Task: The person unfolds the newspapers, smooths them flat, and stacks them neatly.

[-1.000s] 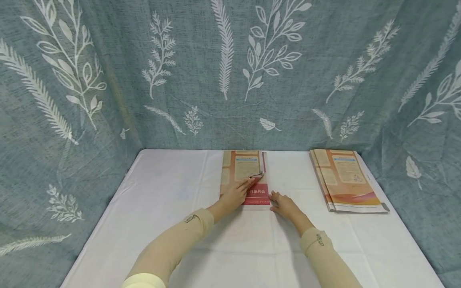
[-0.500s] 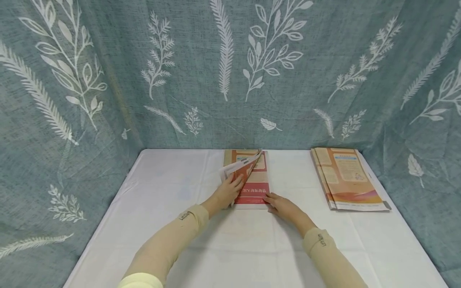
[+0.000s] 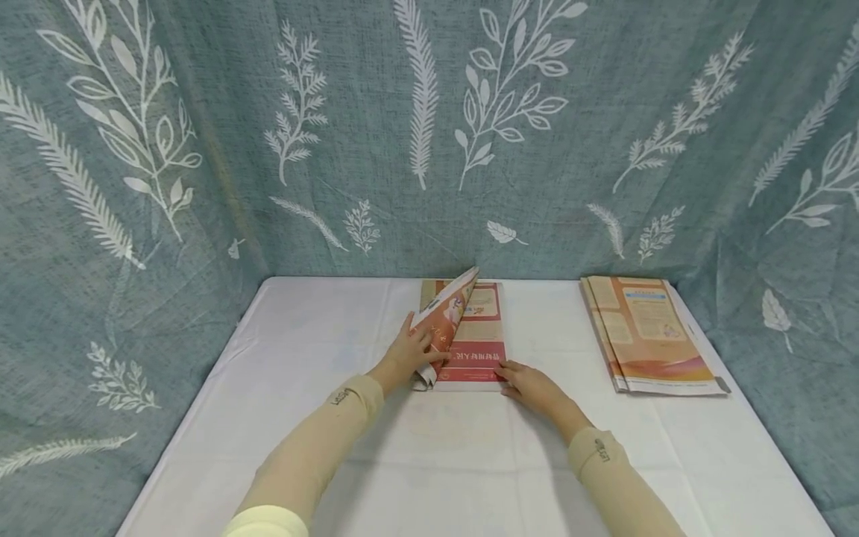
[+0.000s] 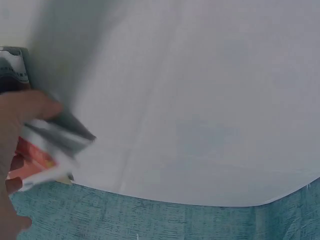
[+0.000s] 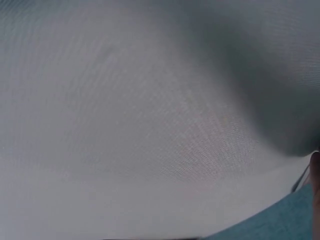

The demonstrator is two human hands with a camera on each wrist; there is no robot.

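Observation:
A folded newspaper (image 3: 478, 354) with orange panels and a red printed band lies at the back middle of the table. Its upper sheet stands lifted as a slanted flap (image 3: 443, 321) towards the left. My left hand (image 3: 401, 356) grips this flap, fingers spread over it. In the left wrist view, the left hand (image 4: 12, 135) has the crumpled sheet edge (image 4: 70, 135) between its fingers. On the newspaper's lower right corner rest the fingertips of my right hand (image 3: 537, 388), thumb on the near side. The right wrist view catches only a finger (image 5: 315, 175) at its right edge.
A stack of similar folded newspapers (image 3: 647, 335) lies at the back right of the table. White cloth (image 3: 429, 477) covers the tabletop. Behind and beside it hangs a blue-green curtain (image 3: 376, 149) with white leaf prints.
My left hand has moved left, lifting the newspaper's upper sheet into a flap and baring more of the page beneath. My right hand has shifted slightly left onto the lower right corner.

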